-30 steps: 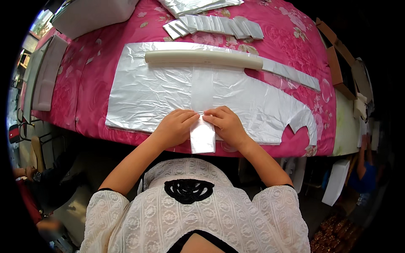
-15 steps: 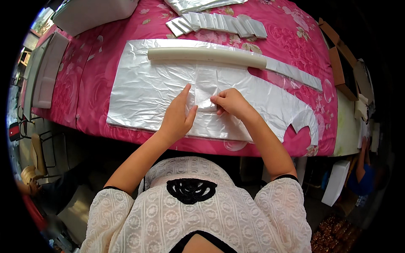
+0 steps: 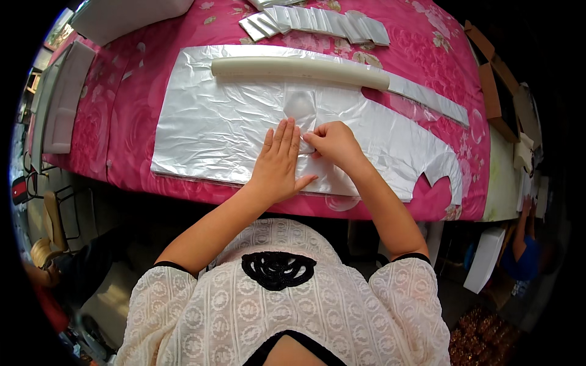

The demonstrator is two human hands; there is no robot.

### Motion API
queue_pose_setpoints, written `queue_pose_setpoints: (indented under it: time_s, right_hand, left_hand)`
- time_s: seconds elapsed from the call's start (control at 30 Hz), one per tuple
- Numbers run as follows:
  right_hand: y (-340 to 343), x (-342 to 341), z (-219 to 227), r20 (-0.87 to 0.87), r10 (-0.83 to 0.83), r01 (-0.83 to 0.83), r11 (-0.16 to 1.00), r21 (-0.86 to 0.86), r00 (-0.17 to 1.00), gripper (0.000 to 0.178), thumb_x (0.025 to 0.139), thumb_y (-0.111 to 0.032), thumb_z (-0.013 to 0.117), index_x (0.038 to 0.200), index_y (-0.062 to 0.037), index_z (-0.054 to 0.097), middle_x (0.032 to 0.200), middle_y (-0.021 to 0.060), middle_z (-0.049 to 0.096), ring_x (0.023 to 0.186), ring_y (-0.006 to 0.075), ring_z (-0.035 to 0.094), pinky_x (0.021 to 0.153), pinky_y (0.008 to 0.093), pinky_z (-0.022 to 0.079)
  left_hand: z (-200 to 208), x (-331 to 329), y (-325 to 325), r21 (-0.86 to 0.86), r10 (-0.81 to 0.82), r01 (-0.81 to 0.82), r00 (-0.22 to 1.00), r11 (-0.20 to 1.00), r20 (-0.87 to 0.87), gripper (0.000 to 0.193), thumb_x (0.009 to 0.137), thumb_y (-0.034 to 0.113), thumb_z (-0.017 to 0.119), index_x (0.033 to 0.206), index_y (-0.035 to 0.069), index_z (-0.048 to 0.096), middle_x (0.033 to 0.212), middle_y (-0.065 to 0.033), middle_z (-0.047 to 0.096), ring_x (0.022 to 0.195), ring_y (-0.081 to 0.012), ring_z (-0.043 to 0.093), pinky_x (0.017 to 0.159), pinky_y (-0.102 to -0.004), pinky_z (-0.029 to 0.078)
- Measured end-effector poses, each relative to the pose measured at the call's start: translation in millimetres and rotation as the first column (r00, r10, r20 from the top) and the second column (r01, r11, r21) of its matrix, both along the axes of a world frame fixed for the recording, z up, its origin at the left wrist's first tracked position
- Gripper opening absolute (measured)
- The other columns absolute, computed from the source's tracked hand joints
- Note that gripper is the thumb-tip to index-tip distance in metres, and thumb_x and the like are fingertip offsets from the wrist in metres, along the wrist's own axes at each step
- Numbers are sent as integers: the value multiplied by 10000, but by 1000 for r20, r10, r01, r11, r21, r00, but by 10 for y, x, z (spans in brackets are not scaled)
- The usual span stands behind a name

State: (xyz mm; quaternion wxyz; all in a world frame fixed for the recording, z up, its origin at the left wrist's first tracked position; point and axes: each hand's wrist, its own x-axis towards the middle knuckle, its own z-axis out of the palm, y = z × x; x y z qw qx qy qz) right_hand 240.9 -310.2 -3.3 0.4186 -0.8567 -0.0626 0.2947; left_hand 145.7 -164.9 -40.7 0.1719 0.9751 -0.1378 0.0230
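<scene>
A stack of thin, shiny, translucent plastic sheets, cut in an apron-like outline, lies across the table. On it rests a narrow folded plastic piece. My left hand is flat on this folded piece, fingers stretched out and thumb spread toward the right. Just right of it, my right hand pinches the folded piece near its right edge; its fingertips are partly hidden. Beyond both hands a long cream-coloured tube lies across the sheets. From under its right end a plastic strip runs out.
Small folded plastic packets overlap in a row at the back. The pink flowered tablecloth covers the table. White foam boxes stand at the left, an open brown carton at the right edge. Another person's arm shows at far right.
My left hand has moved right and turned from edge-on to palm down, now flat on the folded piece. My right hand has shifted slightly away from me, still pinching.
</scene>
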Motion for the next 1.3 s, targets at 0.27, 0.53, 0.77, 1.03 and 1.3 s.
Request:
queue_pose_setpoints:
  time_s: [0.27, 0.53, 0.77, 1.03, 1.3]
  right_hand:
    - [-110, -293, 29, 704, 236, -98, 968, -232, 670, 423, 680, -183, 738, 1052, -46, 590, 1079, 133, 593, 976, 287, 579, 831, 370, 469]
    - [-214, 311, -49, 713, 556, -589, 769, -247, 427, 424, 742, -9, 595, 1166, -13, 563, 1230, 132, 546, 1129, 302, 517, 958, 367, 438]
    - [-169, 309, -136, 760, 453, -550, 821, -152, 466, 395, 707, 85, 553, 1081, -28, 616, 1140, 107, 602, 1056, 284, 554, 882, 343, 478]
    - [-217, -258, -192, 815, 365, -580, 813, -44, 450, 284, 678, 26, 630, 948, -58, 649, 950, 60, 637, 895, 243, 593, 768, 336, 507]
    - [-320, -364, -202, 843, 381, -580, 808, -103, 381, 293, 680, -13, 653, 963, -89, 651, 982, 46, 632, 887, 235, 593, 761, 337, 504]
  left_hand:
    - [86, 73, 65, -3, 0, 0, 997, 1000, 75, 858, 773, 471, 626, 1361, -70, 313, 1426, -234, 306, 1346, -345, 270, 1098, -437, 210]
    - [206, 252, 148, -34, -23, 27, 993, 999, 113, 668, 704, 193, 637, 1274, -75, 415, 1285, -213, 457, 1166, -327, 466, 983, -411, 373]
    - [150, 349, 209, 72, -109, 99, 983, 992, 150, 471, 724, 54, 582, 1172, -75, 510, 1198, -193, 551, 1089, -310, 539, 934, -389, 425]
    - [323, -115, 360, -194, -224, 253, 962, 948, 159, 474, 690, 31, 624, 1160, 30, 562, 1186, -123, 587, 1088, -264, 562, 965, -411, 422]
    - [164, -247, 407, -116, -204, 233, 954, 966, 221, 470, 690, 2, 589, 1158, 43, 577, 1201, -103, 589, 1135, -235, 549, 981, -410, 413]
